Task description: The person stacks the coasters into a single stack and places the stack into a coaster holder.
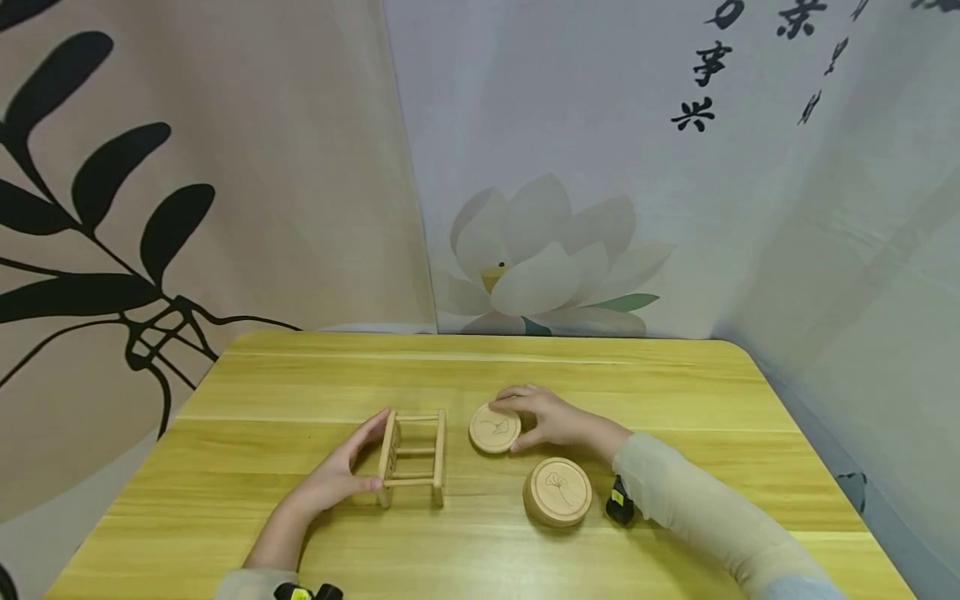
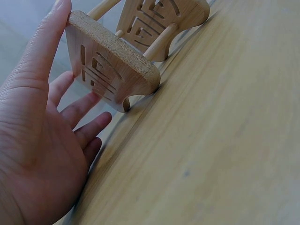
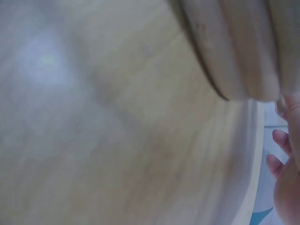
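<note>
1. Coaster stack (image 1: 558, 492): stands just nearer than the right grip; a low-swept sleeve (image 1: 705, 500) could topple it.
2. Left hand (image 1: 337, 479): holds the rack (image 1: 439, 457) by one end panel; uneven thumb pressure could tip it.
3. Right hand (image 1: 553, 421): pinches a coaster (image 1: 493, 430) by its rim, facing the left grip; shallow contact could cause slipping. Whether lifted: cannot tell.

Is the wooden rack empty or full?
Empty: in the head view, the wooden rack shows only tabletop between its crossbars.

Pale beige sleeves (image 1: 705, 500), black wrist cameras (image 1: 619, 505)
</note>
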